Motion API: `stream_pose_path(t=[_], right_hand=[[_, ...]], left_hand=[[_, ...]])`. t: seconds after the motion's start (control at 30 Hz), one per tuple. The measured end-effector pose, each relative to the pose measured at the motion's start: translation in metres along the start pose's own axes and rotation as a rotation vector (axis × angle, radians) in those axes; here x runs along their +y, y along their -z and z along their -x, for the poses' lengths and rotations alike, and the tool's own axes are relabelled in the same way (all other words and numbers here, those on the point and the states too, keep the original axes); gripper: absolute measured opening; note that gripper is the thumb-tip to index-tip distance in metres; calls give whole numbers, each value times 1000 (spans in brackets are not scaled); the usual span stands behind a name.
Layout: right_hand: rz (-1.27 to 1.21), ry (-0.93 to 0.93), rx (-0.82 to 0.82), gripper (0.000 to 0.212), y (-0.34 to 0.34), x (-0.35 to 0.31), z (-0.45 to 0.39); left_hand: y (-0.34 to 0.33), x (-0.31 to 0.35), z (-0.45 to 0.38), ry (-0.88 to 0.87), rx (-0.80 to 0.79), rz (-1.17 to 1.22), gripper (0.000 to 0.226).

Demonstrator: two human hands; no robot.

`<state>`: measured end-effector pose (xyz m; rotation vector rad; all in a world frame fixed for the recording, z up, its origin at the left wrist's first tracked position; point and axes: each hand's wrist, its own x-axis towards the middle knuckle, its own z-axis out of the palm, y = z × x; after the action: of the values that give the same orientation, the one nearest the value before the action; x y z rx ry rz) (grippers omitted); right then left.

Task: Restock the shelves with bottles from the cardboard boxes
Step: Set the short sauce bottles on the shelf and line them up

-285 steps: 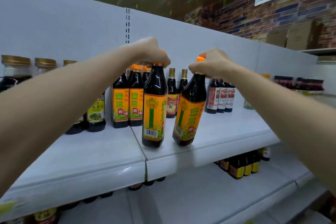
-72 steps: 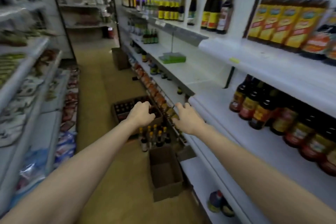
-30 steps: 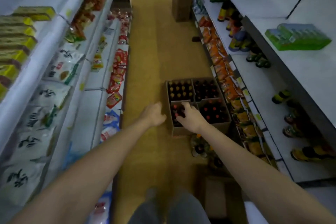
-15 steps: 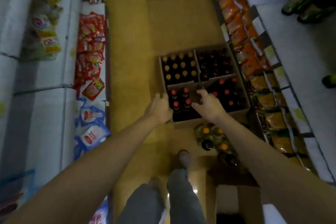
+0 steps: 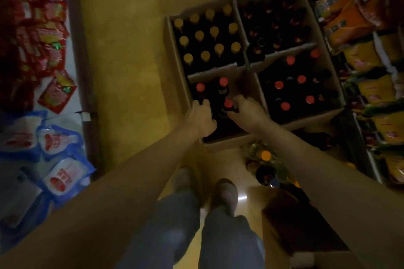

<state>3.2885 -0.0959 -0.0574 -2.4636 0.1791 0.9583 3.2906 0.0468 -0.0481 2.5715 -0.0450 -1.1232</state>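
Both hands reach into the near-left cardboard box point(image 5: 223, 140): left hand point(image 5: 200, 119) curls around a dark bottle neck point(image 5: 204, 102), right hand point(image 5: 247, 111) pinches a red-capped bottle point(image 5: 228, 103), probably to lift two together for shelving.

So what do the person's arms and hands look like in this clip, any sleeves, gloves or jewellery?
Both arms are bare all the way up the frame, with no sleeves in view. The left hand and right hand are ungloved; no watch, bracelet or ring shows, though the dim, blurred picture could hide a small one. Lower down, grey trousers are visible.
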Motion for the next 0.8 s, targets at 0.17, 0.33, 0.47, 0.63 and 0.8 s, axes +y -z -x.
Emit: stream_pose_path(t=[0.17,0.33,0.47,0.63,0.8], right_hand=[[151,17,-14,52,-45,21,-70],[228,33,-32,54,-71,37,-112],[260,24,13,59,-78,43,-132],[397,41,84,54,-83,39,-135],[358,63,141,39,-80,47,-116]], left_hand=[[-42,-26,-83,20,-47,-90,58],[-72,-39,-133,19,-40,-150,63],[-80,-39,-151,57,22,-227,68],[-78,-34,-151,20,42,-324,58],[-71,-36,-131,-88,112,-286,42]])
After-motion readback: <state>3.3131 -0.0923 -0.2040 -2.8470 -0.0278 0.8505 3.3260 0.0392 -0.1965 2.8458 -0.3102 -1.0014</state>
